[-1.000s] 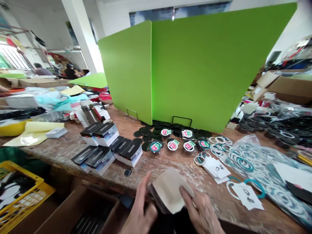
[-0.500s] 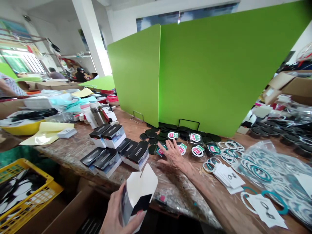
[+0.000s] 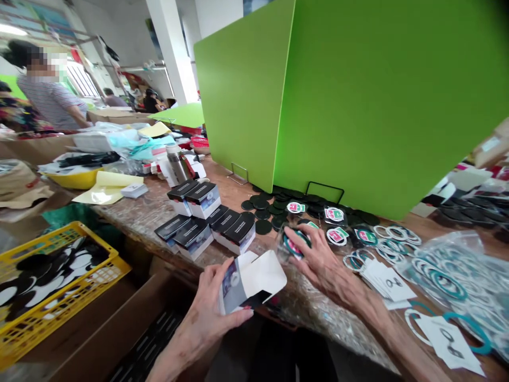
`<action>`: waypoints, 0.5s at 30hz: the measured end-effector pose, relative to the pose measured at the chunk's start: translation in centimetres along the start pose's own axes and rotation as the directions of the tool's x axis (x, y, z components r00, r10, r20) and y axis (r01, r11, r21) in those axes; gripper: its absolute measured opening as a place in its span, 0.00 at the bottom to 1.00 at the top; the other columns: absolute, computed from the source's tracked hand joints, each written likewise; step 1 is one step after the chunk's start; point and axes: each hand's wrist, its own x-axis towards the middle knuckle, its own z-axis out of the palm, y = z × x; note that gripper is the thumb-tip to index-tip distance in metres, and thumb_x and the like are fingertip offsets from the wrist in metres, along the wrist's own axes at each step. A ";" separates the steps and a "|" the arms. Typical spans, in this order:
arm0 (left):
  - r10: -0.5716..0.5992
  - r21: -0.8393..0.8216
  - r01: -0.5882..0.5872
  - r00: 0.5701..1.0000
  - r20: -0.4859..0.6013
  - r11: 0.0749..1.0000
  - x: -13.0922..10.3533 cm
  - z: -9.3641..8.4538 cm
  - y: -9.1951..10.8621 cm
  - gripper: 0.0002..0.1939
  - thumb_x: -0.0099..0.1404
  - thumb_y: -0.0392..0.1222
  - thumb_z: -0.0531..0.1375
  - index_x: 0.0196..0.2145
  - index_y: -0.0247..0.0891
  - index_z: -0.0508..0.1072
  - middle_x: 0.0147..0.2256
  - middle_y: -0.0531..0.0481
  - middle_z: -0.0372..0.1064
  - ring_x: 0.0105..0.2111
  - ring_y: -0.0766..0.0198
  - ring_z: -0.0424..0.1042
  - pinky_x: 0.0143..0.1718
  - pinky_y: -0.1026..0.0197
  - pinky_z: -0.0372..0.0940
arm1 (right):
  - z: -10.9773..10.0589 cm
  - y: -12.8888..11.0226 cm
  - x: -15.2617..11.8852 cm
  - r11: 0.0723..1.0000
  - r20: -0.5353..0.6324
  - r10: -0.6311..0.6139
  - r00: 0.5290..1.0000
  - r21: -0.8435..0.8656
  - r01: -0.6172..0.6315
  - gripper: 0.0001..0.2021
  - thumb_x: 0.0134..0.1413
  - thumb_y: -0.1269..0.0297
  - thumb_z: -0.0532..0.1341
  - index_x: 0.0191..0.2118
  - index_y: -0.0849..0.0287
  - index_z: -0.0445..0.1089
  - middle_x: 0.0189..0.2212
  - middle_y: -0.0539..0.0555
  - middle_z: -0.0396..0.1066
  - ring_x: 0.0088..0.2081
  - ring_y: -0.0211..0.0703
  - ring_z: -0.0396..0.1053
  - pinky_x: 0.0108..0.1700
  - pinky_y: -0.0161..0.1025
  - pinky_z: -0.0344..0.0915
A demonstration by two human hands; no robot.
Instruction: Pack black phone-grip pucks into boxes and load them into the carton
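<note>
In my left hand [image 3: 210, 300] is a small white, grey and black cardboard box [image 3: 260, 276], tilted with its flaps spread and its opening toward my right hand. My right hand [image 3: 320, 257] grips a clear-bagged round pack [image 3: 289, 245] with a teal ring and a pink label, just above the table edge. Its fingers cover part of the pack. Similar packs with pink and green labels [image 3: 337, 236] lie beyond that hand, in front of black discs [image 3: 262, 214]. Closed black-topped boxes [image 3: 233, 231] stand grouped to the left, some stacked.
A green partition [image 3: 358, 106] stands behind the discs. Rings in a plastic bag [image 3: 469, 286] and white cards [image 3: 392, 286] lie to the right. A yellow crate [image 3: 95, 276] of discs sits at lower left, near a steel flask [image 3: 177, 167]. People are in the background.
My right hand has closed on a bagged pack and lifted it toward the box. The box has tipped toward that hand. The camera view has turned, bringing a standing person into sight.
</note>
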 end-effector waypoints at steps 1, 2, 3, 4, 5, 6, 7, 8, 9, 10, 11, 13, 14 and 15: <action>0.021 -0.002 -0.021 0.999 0.038 1.000 0.2 0.0 0.4 0.44 0.53 0.53 0.67 0.63 0.51 0.51 0.54 0.46 0.52 0.56 0.50 0.58 0.60 0.42 0.56 | -0.9 -0.7 -1.2 1.000 0.012 -0.030 0.999 0.010 0.030 0.26 0.65 0.63 0.50 0.66 0.57 0.50 0.58 0.65 0.51 0.59 0.56 0.52 0.56 0.55 0.63; 0.048 -0.006 -0.048 0.996 0.080 0.999 0.4 0.0 0.8 0.45 0.53 0.53 0.67 0.63 0.52 0.51 0.54 0.46 0.52 0.56 0.50 0.58 0.60 0.43 0.56 | -1.5 -1.3 -2.4 0.998 0.035 -0.061 0.998 0.002 0.061 0.26 0.64 0.63 0.51 0.66 0.57 0.51 0.57 0.65 0.52 0.59 0.57 0.52 0.55 0.55 0.64; 0.077 -0.012 -0.076 0.990 0.122 0.997 0.7 0.1 1.2 0.45 0.53 0.53 0.67 0.64 0.54 0.50 0.55 0.47 0.51 0.57 0.50 0.57 0.60 0.44 0.57 | -1.8 -1.7 -3.4 0.996 0.062 -0.089 0.994 -0.013 0.090 0.26 0.63 0.64 0.52 0.65 0.57 0.52 0.57 0.66 0.53 0.58 0.58 0.53 0.54 0.55 0.65; 0.104 -0.017 -0.102 0.981 0.164 0.995 0.9 0.2 1.6 0.45 0.53 0.52 0.67 0.64 0.55 0.50 0.55 0.47 0.50 0.57 0.50 0.57 0.60 0.44 0.57 | -1.9 -2.1 -4.3 0.993 0.086 -0.110 0.990 -0.030 0.112 0.26 0.62 0.64 0.53 0.65 0.57 0.53 0.57 0.66 0.54 0.57 0.59 0.54 0.53 0.56 0.66; 0.125 -0.017 -0.124 0.971 0.203 0.992 1.2 0.3 2.0 0.46 0.53 0.51 0.67 0.64 0.56 0.50 0.55 0.47 0.50 0.57 0.50 0.56 0.60 0.45 0.57 | -1.8 -2.3 -5.0 0.991 0.107 -0.122 0.987 -0.043 0.128 0.26 0.61 0.64 0.54 0.64 0.57 0.54 0.57 0.66 0.54 0.57 0.59 0.55 0.53 0.56 0.66; 0.140 -0.014 -0.140 0.961 0.238 0.990 1.5 0.4 2.4 0.46 0.52 0.50 0.68 0.63 0.56 0.50 0.55 0.48 0.49 0.57 0.51 0.56 0.60 0.45 0.57 | -1.6 -2.3 -5.7 0.990 0.123 -0.127 0.984 -0.049 0.134 0.27 0.61 0.63 0.55 0.64 0.58 0.54 0.57 0.67 0.54 0.58 0.60 0.54 0.53 0.57 0.65; 0.151 -0.009 -0.154 0.952 0.267 0.988 1.7 0.5 2.9 0.45 0.52 0.49 0.68 0.63 0.55 0.51 0.55 0.48 0.49 0.57 0.51 0.56 0.60 0.46 0.57 | -1.4 -2.3 -6.3 0.989 0.132 -0.130 0.983 -0.047 0.138 0.27 0.61 0.61 0.56 0.64 0.58 0.54 0.58 0.67 0.54 0.58 0.61 0.54 0.53 0.57 0.65; 0.164 -0.004 -0.170 0.943 0.289 0.985 1.9 0.7 3.3 0.45 0.51 0.48 0.68 0.63 0.55 0.52 0.55 0.48 0.49 0.57 0.51 0.56 0.60 0.46 0.57 | -1.1 -2.3 -6.8 0.990 0.137 -0.128 0.982 -0.044 0.135 0.27 0.61 0.60 0.56 0.64 0.58 0.53 0.58 0.67 0.53 0.58 0.61 0.53 0.54 0.57 0.65; 0.180 0.003 -0.190 0.934 0.308 0.982 2.1 0.9 3.8 0.45 0.50 0.47 0.69 0.62 0.54 0.52 0.55 0.48 0.50 0.57 0.51 0.56 0.60 0.46 0.57 | -0.9 -2.4 -7.2 0.990 0.142 -0.129 0.981 -0.036 0.135 0.27 0.62 0.59 0.56 0.64 0.58 0.53 0.59 0.67 0.53 0.59 0.62 0.53 0.54 0.58 0.65; 0.199 0.011 -0.214 0.924 0.327 0.977 2.3 1.1 4.3 0.45 0.50 0.46 0.69 0.62 0.53 0.53 0.54 0.48 0.50 0.57 0.51 0.55 0.60 0.46 0.57 | -0.6 -2.4 -7.6 0.990 0.151 -0.131 0.980 -0.024 0.136 0.28 0.62 0.58 0.56 0.64 0.58 0.53 0.59 0.67 0.53 0.59 0.62 0.53 0.54 0.58 0.65; 0.218 0.019 -0.239 0.913 0.344 0.971 2.4 1.4 4.7 0.45 0.49 0.45 0.69 0.62 0.52 0.55 0.54 0.48 0.51 0.57 0.51 0.55 0.60 0.46 0.56 | -0.4 -2.5 -7.9 0.991 0.162 -0.133 0.978 -0.008 0.136 0.28 0.61 0.57 0.57 0.64 0.59 0.53 0.59 0.68 0.54 0.59 0.62 0.54 0.54 0.58 0.64; 0.255 0.037 -0.288 0.894 0.368 0.957 2.7 2.0 5.4 0.45 0.47 0.43 0.69 0.61 0.50 0.56 0.53 0.47 0.52 0.56 0.51 0.56 0.60 0.46 0.57 | 0.1 -2.9 -8.3 0.991 0.172 -0.130 0.977 0.035 0.126 0.30 0.61 0.54 0.57 0.63 0.64 0.54 0.58 0.69 0.55 0.59 0.62 0.54 0.55 0.58 0.64; 0.271 0.047 -0.309 0.889 0.371 0.950 2.8 2.4 5.7 0.45 0.47 0.42 0.69 0.61 0.50 0.56 0.53 0.47 0.52 0.55 0.51 0.56 0.59 0.46 0.57 | 0.3 -3.0 -8.4 0.992 0.170 -0.121 0.978 0.063 0.112 0.31 0.60 0.52 0.58 0.62 0.66 0.54 0.58 0.70 0.55 0.59 0.63 0.54 0.56 0.58 0.63; 0.283 0.058 -0.325 0.887 0.364 0.944 2.9 2.7 5.9 0.45 0.46 0.42 0.69 0.60 0.49 0.56 0.52 0.47 0.53 0.55 0.51 0.56 0.58 0.46 0.58 | 0.5 -3.2 -8.5 0.992 0.162 -0.103 0.981 0.094 0.089 0.32 0.59 0.50 0.58 0.62 0.68 0.55 0.58 0.70 0.55 0.60 0.62 0.53 0.57 0.58 0.62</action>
